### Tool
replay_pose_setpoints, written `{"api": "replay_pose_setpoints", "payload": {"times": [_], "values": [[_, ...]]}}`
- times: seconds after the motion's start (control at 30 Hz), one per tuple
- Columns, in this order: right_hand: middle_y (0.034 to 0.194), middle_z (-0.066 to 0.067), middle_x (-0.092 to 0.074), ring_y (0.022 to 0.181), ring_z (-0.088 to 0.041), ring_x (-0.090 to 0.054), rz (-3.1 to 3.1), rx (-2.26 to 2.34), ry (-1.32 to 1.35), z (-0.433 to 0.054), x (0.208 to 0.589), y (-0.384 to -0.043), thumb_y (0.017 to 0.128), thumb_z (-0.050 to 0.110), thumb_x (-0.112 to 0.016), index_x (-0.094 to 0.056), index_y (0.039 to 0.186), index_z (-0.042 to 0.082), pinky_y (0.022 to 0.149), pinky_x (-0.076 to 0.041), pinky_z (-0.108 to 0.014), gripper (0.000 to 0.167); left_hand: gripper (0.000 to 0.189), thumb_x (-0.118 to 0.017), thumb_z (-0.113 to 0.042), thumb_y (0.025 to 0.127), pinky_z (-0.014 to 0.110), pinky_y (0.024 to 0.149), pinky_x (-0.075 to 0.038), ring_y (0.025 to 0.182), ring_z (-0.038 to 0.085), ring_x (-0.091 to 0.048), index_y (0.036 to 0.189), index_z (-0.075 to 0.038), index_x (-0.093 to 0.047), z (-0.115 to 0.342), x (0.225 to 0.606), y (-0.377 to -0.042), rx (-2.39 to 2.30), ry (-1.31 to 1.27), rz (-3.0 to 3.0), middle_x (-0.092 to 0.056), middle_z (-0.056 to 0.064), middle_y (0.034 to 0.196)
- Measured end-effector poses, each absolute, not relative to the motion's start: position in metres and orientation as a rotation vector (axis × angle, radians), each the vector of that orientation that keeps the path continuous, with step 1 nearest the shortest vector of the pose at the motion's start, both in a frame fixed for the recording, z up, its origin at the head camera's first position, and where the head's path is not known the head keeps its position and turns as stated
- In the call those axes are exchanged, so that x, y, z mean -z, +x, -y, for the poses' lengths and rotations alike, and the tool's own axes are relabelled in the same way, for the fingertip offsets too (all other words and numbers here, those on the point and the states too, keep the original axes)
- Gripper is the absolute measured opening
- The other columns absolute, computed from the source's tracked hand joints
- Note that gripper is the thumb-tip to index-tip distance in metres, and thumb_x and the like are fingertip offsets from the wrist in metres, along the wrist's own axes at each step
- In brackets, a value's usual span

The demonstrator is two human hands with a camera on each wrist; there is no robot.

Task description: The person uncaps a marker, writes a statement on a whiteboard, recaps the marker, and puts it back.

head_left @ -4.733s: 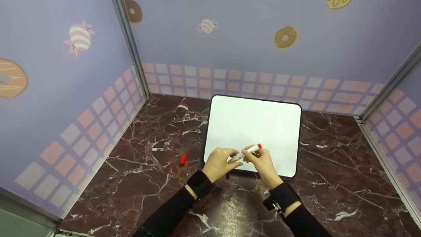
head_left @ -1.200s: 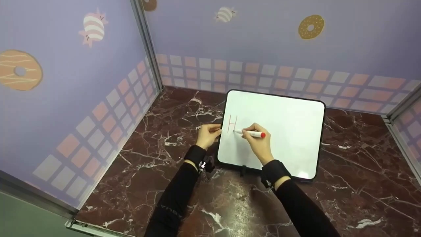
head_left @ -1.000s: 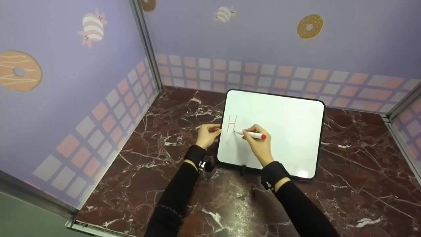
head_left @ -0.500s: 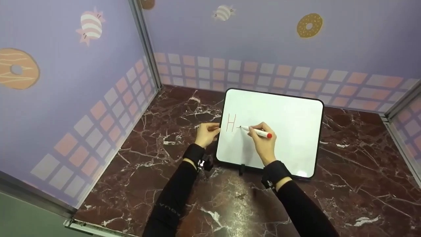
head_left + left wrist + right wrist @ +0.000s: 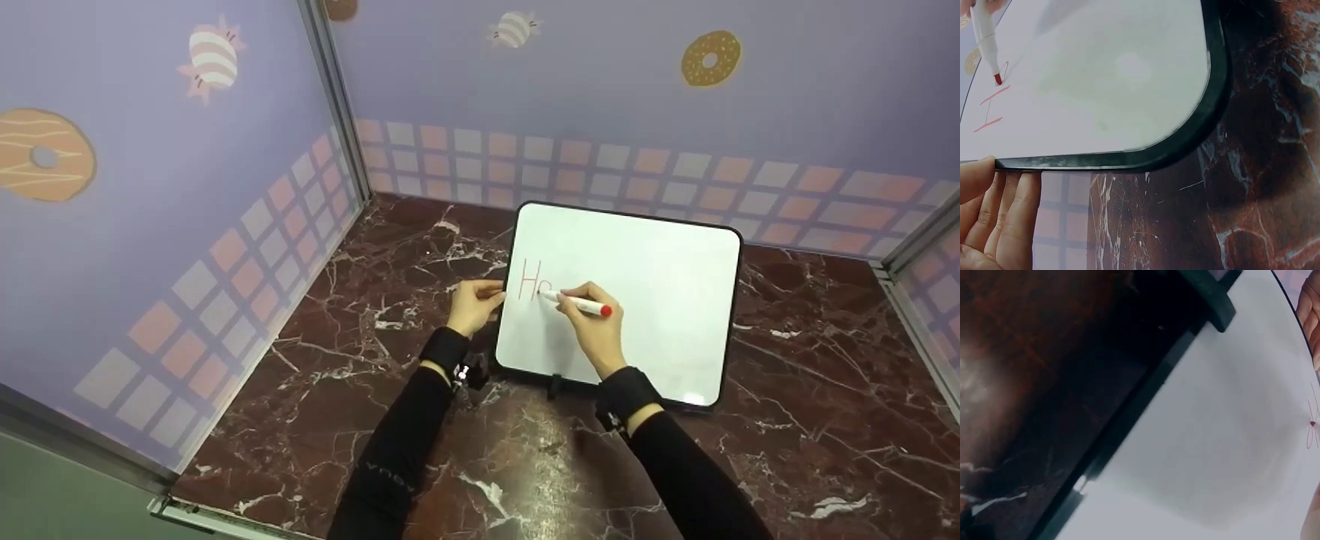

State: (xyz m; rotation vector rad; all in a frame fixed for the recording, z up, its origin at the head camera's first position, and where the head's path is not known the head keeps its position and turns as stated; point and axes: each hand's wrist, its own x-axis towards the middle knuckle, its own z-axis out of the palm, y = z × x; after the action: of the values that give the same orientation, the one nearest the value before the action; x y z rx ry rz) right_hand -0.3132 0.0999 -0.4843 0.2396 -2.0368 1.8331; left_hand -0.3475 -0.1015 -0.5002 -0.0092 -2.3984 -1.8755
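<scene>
- Gripping a marker (image 5: 589, 306): your right hand (image 5: 598, 334), thumb and fingers pinched round the white barrel.
- Marker: red end to the right, tip to the left, touching the left part of the board (image 5: 660, 307), close by the right upright of a red H (image 5: 530, 280).
- Board: white, dark-rimmed, on the table (image 5: 300, 420) right of its middle, toward the far wall (image 5: 600, 112); one dark foot (image 5: 555, 385) at the near edge.
- Marks: the H, thin-lined, plus a small red curve (image 5: 547, 283) at its lower right, meeting the tip.
- Your left hand (image 5: 471, 309): gripping the board's left edge, thumb at the rim, fingers behind.
- Table: dark red, white-veined.
- Your wristbands (image 5: 628, 391): black, one per arm, above black sleeves (image 5: 690, 465).
- Far wall and left wall (image 5: 135, 247): lilac, pink-and-white checks low down, sweets and doughnuts higher.
</scene>
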Motion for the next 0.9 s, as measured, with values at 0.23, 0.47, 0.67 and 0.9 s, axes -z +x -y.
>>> {"api": "replay_pose_setpoints", "payload": {"times": [0.23,0.47,0.67,0.9], "values": [[0.08,-0.021,-0.07,0.067,-0.008,-0.069,2.029,-1.823,0.261,-0.111,0.492,-0.311,0.085,-0.001,-0.074,-0.068,0.083,-0.007,0.066,-0.059,-0.019,0.009,0.025,-0.068,-0.001,0.091,0.048,0.076,-0.062,0.091,0.028,-0.073,0.115,0.004,-0.071,0.102,0.499,-0.348,1.895,0.016,2.391,-0.072,0.024,0.109],[0.081,-0.028,-0.068,0.067,-0.008,-0.068,1.999,-1.83,0.261,-0.114,0.477,-0.301,0.087,-0.004,-0.071,-0.065,0.084,-0.012,0.066,-0.058,-0.017,0.01,0.025,-0.068,-0.001,0.091,0.043,0.073,-0.063,0.093,0.028,-0.073,0.115,0.004,-0.071,0.102,0.5,-0.347,1.886,0.013,2.391,-0.072,0.023,0.11],[0.087,-0.034,-0.066,0.07,-0.011,-0.069,1.947,-1.861,0.224,-0.113,0.459,-0.298,0.088,-0.005,-0.068,-0.063,0.09,-0.016,0.066,-0.056,-0.015,0.012,0.025,-0.068,-0.001,0.091,0.048,0.075,-0.062,0.097,0.034,-0.072,0.116,0.005,-0.07,0.103,0.499,-0.347,1.899,0.014,2.387,-0.072,0.024,0.11],[0.09,-0.03,-0.068,0.071,-0.01,-0.07,1.922,-1.828,0.177,-0.112,0.449,-0.311,0.087,-0.006,-0.069,-0.063,0.092,-0.016,0.068,-0.056,-0.014,0.013,0.026,-0.068,-0.002,0.091,0.047,0.077,-0.062,0.094,0.028,-0.072,0.116,0.004,-0.07,0.102,0.499,-0.347,1.907,0.036,2.406,-0.072,0.023,0.111]]}}
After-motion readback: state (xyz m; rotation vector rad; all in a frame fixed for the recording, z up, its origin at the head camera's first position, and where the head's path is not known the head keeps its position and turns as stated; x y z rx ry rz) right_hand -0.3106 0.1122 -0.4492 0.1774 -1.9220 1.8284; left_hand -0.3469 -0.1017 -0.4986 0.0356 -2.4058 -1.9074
